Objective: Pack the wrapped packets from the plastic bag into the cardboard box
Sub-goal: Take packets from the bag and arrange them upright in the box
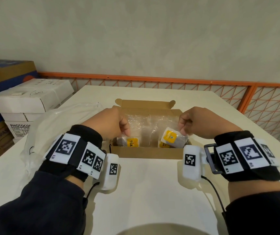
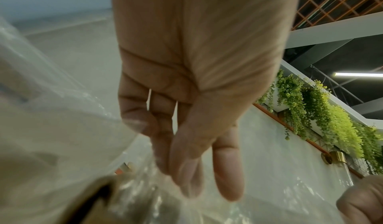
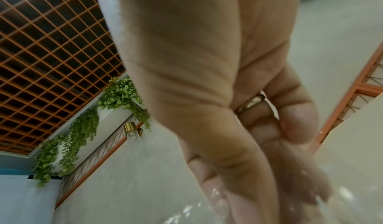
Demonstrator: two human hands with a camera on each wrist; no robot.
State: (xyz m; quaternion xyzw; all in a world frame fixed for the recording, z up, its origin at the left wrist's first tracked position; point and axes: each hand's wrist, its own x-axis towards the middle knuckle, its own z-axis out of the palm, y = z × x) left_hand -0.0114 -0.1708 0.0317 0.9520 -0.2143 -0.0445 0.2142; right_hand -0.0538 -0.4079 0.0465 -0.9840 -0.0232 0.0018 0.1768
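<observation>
Brown cardboard makes the box (image 1: 146, 150), which sits open on the white counter (image 1: 146, 192). Seen from the head, both hands are over the box. The left hand (image 1: 109, 123) pinches the top of a clear packet (image 1: 130, 142) with a yellow tea label, at the left side of the box. The right hand (image 1: 198, 122) pinches the top corner of a second packet (image 1: 173, 138) at the right side of the box. That packet hangs tilted, partly above another yellow one under it. Crinkly clear wrap lines the far part of the box. The plastic bag (image 1: 54, 133) lies flat to the left of the box.

From the left wrist, the fingers (image 2: 228, 170) point down with the thumb pressed to them, nipping shiny clear wrap. It is blurry.

From the right wrist, the fingers (image 3: 298, 122) are curled, one with a ring, and the tips press into clear wrap below. The packet itself does not show here.

I think these packets are light and soft. The wrap looks slippery, so a pinch on the top edge should hold best. Squeezing the middle might crush the tea.
</observation>
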